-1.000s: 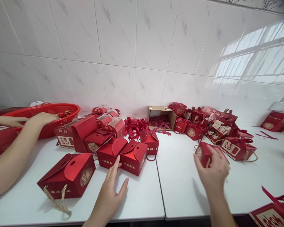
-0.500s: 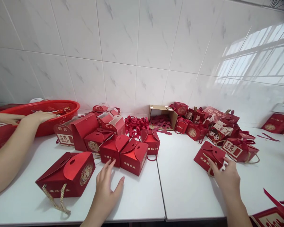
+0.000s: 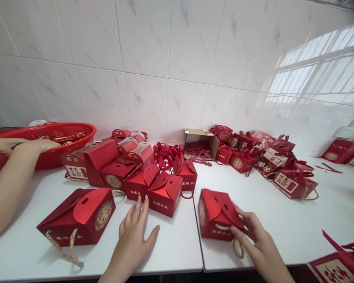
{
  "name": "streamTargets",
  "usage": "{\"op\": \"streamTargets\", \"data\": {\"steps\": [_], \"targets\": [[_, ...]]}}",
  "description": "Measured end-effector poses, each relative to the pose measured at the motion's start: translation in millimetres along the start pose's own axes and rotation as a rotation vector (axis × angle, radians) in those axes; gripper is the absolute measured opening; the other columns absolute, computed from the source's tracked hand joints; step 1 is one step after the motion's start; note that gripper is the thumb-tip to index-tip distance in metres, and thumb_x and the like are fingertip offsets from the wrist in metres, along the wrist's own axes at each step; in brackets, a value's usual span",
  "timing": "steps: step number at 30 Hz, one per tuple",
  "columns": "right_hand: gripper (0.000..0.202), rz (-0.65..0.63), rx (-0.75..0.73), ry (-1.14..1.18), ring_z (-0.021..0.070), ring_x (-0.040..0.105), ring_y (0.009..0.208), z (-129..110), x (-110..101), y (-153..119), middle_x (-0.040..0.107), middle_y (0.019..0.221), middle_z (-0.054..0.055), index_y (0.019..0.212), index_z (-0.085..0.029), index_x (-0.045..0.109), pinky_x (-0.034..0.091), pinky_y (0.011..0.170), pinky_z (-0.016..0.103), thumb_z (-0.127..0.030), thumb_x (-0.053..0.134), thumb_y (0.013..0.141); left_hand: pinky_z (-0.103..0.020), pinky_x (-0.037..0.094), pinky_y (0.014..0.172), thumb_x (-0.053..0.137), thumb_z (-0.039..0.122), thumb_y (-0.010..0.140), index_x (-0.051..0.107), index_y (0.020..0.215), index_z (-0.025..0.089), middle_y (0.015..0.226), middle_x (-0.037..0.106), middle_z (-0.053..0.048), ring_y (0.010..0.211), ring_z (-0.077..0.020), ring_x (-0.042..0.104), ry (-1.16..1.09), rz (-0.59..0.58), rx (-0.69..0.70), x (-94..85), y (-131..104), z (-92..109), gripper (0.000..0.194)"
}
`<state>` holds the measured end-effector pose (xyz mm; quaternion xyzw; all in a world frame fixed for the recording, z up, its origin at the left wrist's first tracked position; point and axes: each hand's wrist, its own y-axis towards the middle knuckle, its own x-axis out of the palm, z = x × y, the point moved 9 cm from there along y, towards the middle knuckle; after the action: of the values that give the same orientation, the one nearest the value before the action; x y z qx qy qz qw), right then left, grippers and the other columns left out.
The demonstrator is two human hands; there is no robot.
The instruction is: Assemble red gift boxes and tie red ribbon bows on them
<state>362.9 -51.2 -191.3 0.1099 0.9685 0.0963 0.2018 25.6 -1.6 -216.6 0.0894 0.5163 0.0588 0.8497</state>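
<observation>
My right hand (image 3: 252,234) grips the right end of a red gift box (image 3: 215,232) with a gold rope handle, thumb in front and fingers behind. The box is over the right table, close to the seam. My left hand (image 3: 134,232) is open, its fingertips at the front of a red gift box (image 3: 138,184) in the middle group. Against that one stands another red box (image 3: 165,198) with overlapping round flaps. On the left, a larger-looking red box (image 3: 79,220) has its twisted gold rope handle hanging onto the table.
A co-worker's arms (image 3: 14,188) reach to a red plastic basket (image 3: 90,133) at the left. Red ribbons (image 3: 168,155) lie by an open cardboard box (image 3: 215,147). Several ribbon-tied boxes (image 3: 243,161) are heaped at the right, with another box (image 3: 336,271) at the near right corner.
My right hand has brought the gift box leftward and nearer, turning it so its round gold emblem shows. My left hand stays by the middle boxes. The view has shifted slightly.
</observation>
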Motion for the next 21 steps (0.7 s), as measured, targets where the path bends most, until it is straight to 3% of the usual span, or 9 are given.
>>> {"op": "streamTargets", "data": {"steps": [3, 8, 11, 15, 18, 21], "targets": [[0.035, -0.169, -0.102, 0.036, 0.0262, 0.053, 0.122, -30.7, 43.9, -16.5, 0.053, 0.136, 0.014, 0.117, -0.022, 0.054, 0.051, 0.096, 0.038, -0.037, 0.056, 0.086, -0.057, 0.023, 0.11, 0.041, 0.039, 0.086, 0.024, 0.148, 0.019, 0.153, 0.029, -0.01, 0.141, -0.0318, 0.022, -0.121, 0.025, 0.008, -2.8, 0.1, -3.3, 0.068], [0.034, -0.258, -0.229, 0.04, 0.0266, 0.053, 0.123, -68.5, 101.2, -32.2, 0.053, 0.136, 0.013, 0.116, -0.023, 0.054, 0.052, 0.091, 0.036, -0.031, 0.058, 0.083, -0.051, 0.02, 0.115, 0.035, 0.047, 0.089, 0.033, 0.144, 0.021, 0.148, 0.038, -0.011, 0.139, -0.0268, 0.029, -0.55, 0.064, -0.096, -11.8, -1.9, -17.9, 0.061], [0.035, -0.188, -0.284, 0.031, 0.0256, 0.06, 0.112, -80.9, 122.0, -35.6, 0.055, 0.134, 0.011, 0.112, -0.024, 0.054, 0.056, 0.08, 0.032, -0.027, 0.061, 0.078, -0.047, 0.015, 0.118, 0.035, 0.056, 0.089, 0.036, 0.142, 0.023, 0.15, 0.034, -0.007, 0.141, -0.0243, 0.025, -0.78, 0.078, -0.186, -14.7, -5.5, -23.7, 0.062], [0.039, -0.087, -0.308, -0.004, 0.0241, 0.064, 0.101, -93.5, 141.6, -28.6, 0.053, 0.13, 0.014, 0.116, -0.022, 0.05, 0.057, 0.078, 0.034, -0.028, 0.061, 0.079, -0.043, 0.011, 0.12, 0.039, 0.058, 0.088, 0.04, 0.139, 0.026, 0.151, 0.035, -0.003, 0.142, -0.0216, 0.023, -0.936, 0.163, -0.162, -23.7, -8.6, -22.5, 0.06], [0.044, -0.123, -0.302, -0.074, 0.0247, 0.063, 0.102, -100.4, 157.1, -14.9, 0.052, 0.13, 0.015, 0.123, -0.02, 0.044, 0.057, 0.081, 0.037, -0.028, 0.058, 0.082, -0.042, 0.012, 0.12, 0.039, 0.059, 0.088, 0.036, 0.141, 0.025, 0.151, 0.034, -0.003, 0.142, -0.0211, 0.023, -1.02, 0.22, -0.169, -25.7, -9.9, -25.7, 0.063], [0.038, -0.192, -0.289, -0.17, 0.0248, 0.066, 0.094, -103.3, 168.7, -0.9, 0.05, 0.132, 0.016, 0.117, -0.019, 0.047, 0.059, 0.073, 0.039, -0.028, 0.058, 0.082, -0.043, 0.01, 0.12, 0.038, 0.062, 0.088, 0.027, 0.145, 0.026, 0.153, 0.031, -0.004, 0.143, -0.0221, 0.021, -1.069, 0.219, -0.185, -23.5, -9.9, -26.8, 0.069]]}}
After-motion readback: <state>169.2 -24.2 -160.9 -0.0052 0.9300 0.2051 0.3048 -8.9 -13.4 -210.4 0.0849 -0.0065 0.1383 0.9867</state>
